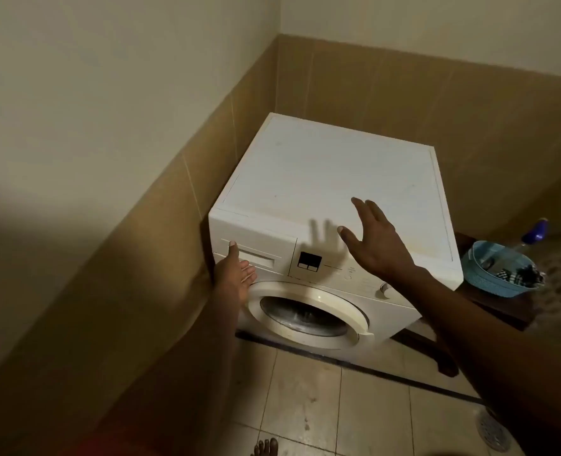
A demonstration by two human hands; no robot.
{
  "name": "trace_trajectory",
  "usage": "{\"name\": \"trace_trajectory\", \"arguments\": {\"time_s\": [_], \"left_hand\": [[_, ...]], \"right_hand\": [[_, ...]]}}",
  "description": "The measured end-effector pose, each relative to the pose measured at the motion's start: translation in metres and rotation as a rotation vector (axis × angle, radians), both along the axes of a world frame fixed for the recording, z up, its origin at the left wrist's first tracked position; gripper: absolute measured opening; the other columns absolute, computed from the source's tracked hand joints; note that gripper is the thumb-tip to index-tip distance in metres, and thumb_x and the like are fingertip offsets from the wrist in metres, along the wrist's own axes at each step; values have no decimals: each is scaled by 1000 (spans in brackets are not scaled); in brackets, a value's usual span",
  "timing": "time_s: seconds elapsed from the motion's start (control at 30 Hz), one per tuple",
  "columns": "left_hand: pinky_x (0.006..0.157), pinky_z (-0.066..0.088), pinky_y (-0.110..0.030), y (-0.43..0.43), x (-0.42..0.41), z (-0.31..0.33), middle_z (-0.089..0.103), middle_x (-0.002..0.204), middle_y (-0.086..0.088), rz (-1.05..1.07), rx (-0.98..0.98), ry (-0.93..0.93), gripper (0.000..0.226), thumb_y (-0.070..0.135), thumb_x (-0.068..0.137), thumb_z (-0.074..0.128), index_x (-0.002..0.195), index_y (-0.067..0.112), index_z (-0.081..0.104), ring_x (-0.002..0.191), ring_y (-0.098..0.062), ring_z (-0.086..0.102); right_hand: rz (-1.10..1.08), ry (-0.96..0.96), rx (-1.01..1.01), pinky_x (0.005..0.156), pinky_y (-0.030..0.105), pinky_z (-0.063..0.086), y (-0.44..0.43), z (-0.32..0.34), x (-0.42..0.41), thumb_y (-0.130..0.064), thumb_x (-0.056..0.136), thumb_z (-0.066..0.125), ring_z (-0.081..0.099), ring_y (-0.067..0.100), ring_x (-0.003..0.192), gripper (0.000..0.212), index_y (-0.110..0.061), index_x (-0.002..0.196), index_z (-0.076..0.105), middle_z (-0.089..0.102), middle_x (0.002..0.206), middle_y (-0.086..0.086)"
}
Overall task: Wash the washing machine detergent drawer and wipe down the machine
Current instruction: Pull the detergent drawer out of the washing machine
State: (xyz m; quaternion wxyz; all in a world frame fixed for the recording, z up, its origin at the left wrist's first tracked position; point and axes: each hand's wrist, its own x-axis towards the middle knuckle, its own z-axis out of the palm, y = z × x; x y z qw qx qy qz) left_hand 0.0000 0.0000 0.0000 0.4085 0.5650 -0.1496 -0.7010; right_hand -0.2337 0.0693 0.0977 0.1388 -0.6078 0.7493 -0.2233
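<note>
tiled corner (277, 77): shut drawer (266, 249) lies crosswise; left hand (236, 274) and right hand (374, 241) spread, empty.

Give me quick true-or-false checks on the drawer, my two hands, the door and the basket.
1. The detergent drawer is pulled out. False: it sits flush in the washing machine front.
2. The left hand reaches the drawer front. True.
3. The right hand holds a cloth. False: it is empty, fingers spread over the machine.
4. A blue basket stands to the machine's right. True.
5. The door hangs open. False: it is closed.
</note>
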Motion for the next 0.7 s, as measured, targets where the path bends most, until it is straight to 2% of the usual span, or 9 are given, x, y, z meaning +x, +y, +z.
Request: {"name": "trace_trajectory", "arguments": {"time_s": [0.33,0.43,0.6,0.7], "left_hand": [[115,37,-40,-39,-19,-52,37,153,-23,100,86,150,71,44,97,53,148,0,32,139,-33,42],[116,34,-40,-45,-26,-62,35,155,-22,122,94,223,76,47,96,52,148,-3,29,141,-32,39],[114,37,-42,-58,-36,-69,42,151,-19,168,59,314,72,54,90,57,144,10,40,139,-33,42],[116,33,-45,-63,-38,-70,44,149,-17,184,48,345,74,54,88,60,145,12,39,139,-34,41]], "right_hand": [[-18,-28,116,112,40,31,-48,-58,-4,-43,96,50,31,29,142,64,-16,150,28,26,156,11],[-15,-31,151,114,41,30,-54,-75,-5,-48,95,50,28,27,143,68,-16,151,27,26,157,10],[-15,-23,187,114,41,30,-60,-93,-6,-54,91,54,28,27,144,77,-16,151,25,25,158,9],[-5,0,173,113,41,32,-65,-97,-6,-53,91,54,30,28,142,76,-13,150,27,29,156,10]]}}
